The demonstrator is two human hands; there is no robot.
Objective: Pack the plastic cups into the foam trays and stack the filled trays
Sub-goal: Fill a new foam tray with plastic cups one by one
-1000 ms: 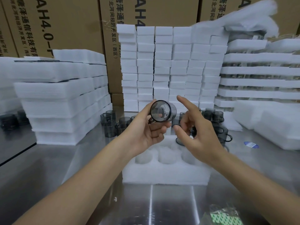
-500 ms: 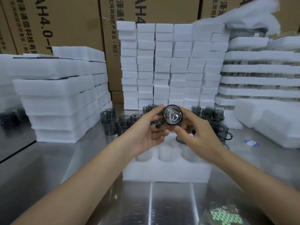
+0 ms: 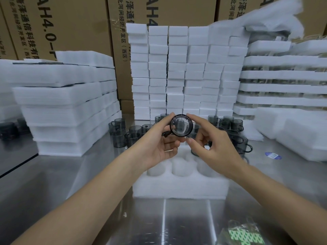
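Nearest the camera, in front of the foam tray (image 3: 180, 188) and toward its right, a clear packet with a green pattern (image 3: 246, 236) lies on the steel surface (image 3: 88, 183). The foam tray sits flat on the surface, with a row of round pockets along its near half. Above the tray's far half, both grips hold one smoky plastic cup (image 3: 181, 125), turned on its side with a round end toward the camera. The left grip (image 3: 159, 147) curls round the cup's left side, thumb on top, next to the handle. The right grip (image 3: 212, 147) pinches the cup's right edge between forefinger and thumb. Just behind the tray, loose cups (image 3: 120, 137) stand upright on the surface. Left of the tray rise stacks of white foam (image 3: 67, 112). Behind the tray stands a wall of foam blocks (image 3: 185, 71). To the tray's right, stacked trays (image 3: 283, 82) show cups between the layers. Cardboard cartons (image 3: 70, 23) stand farthest back.
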